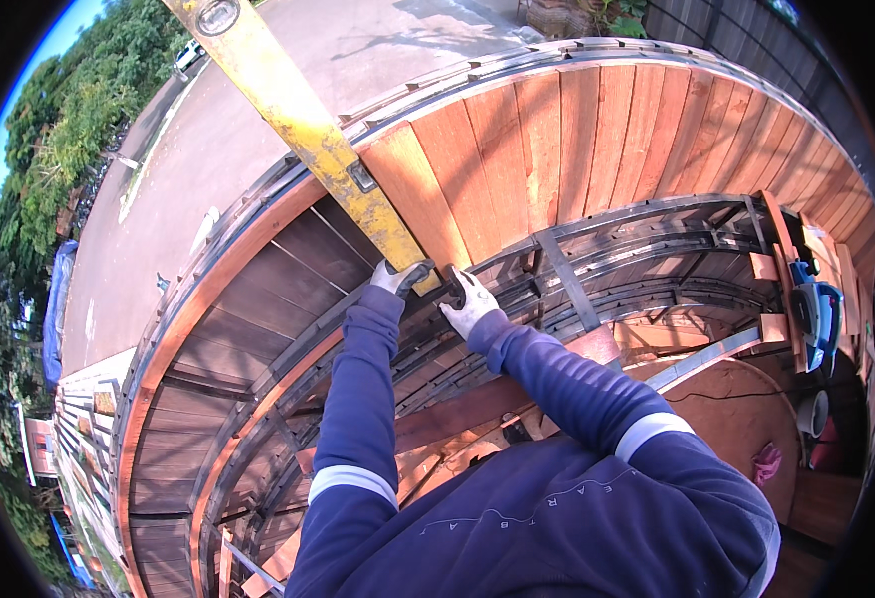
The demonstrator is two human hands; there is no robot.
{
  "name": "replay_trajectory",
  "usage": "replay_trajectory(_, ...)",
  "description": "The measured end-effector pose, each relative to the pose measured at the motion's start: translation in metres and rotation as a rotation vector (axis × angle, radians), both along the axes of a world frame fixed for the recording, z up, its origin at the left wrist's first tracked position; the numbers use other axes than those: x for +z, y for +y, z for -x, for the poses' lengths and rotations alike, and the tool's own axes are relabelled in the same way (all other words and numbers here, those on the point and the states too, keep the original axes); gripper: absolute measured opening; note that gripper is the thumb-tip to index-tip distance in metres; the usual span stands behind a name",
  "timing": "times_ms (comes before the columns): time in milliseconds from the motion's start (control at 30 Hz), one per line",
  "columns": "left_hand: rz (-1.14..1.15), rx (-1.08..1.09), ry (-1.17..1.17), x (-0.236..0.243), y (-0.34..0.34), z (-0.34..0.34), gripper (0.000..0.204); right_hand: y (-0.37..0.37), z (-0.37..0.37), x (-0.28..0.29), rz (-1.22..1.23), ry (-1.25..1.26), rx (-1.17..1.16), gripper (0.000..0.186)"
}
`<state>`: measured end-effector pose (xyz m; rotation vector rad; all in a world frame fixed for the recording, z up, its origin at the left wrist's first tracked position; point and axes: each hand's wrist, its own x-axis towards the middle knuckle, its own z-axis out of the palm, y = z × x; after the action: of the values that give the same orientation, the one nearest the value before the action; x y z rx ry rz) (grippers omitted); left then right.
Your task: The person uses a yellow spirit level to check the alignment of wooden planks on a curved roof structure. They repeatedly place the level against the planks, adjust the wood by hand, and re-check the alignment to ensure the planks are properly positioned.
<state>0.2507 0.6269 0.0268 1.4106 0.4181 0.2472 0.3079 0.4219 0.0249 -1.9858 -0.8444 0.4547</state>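
A long yellow spirit level (343, 174), scuffed and stained, lies across the curved rim, its near end towards me. My left hand (397, 280), in a white glove with dark fingertips, is closed round that near end. Just right of it, my right hand (471, 301), gloved the same way, has its fingers curled by the inner end of the first reddish wooden plank (419, 199). What those fingers hold, if anything, is hidden. The level rests along this plank's left edge. Left of the level, the dark metal frame (336, 227) shows without a top plank.
Fitted planks (607, 130) curve away to the right. Below them run stepped metal frames (567, 279). A blue power tool (818, 314) sits on boards at the right, near a cable. A loose board (457, 412) crosses in front of me. Pavement (208, 189) lies beyond the rim.
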Motion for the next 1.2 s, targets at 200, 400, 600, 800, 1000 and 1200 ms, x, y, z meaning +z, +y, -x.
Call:
replay_trajectory(200, -0.054, 0.002, 0.025, -0.002, 0.005, 0.003, 0.024, 0.000, 0.002, 0.004, -0.002, -0.011, 0.007, 0.075)
replay_trajectory(400, -0.099, 0.028, 0.017, 0.007, -0.004, 0.000, 0.023, 0.002, -0.002, 0.001, 0.033, -0.008, 0.010, 0.072)
replay_trajectory(600, -0.147, 0.036, 0.023, -0.002, 0.002, 0.002, 0.022, -0.014, -0.020, 0.089, 0.038, -0.274, 0.121, 0.048)
replay_trajectory(800, -0.069, -0.003, -0.061, -0.002, -0.002, -0.004, 0.027, -0.005, -0.080, 0.253, -0.509, -1.054, 0.145, 0.046)
replay_trajectory(1000, 0.016, 0.061, -0.056, -0.002, -0.003, -0.007, 0.033, 0.042, -0.117, 0.293, 0.022, -1.214, 0.389, 0.042)
replay_trajectory(1200, -0.016, 0.042, -0.010, -0.004, 0.002, -0.006, 0.035, 0.058, -0.114, 0.317, 0.207, -0.903, 0.397, 0.032)
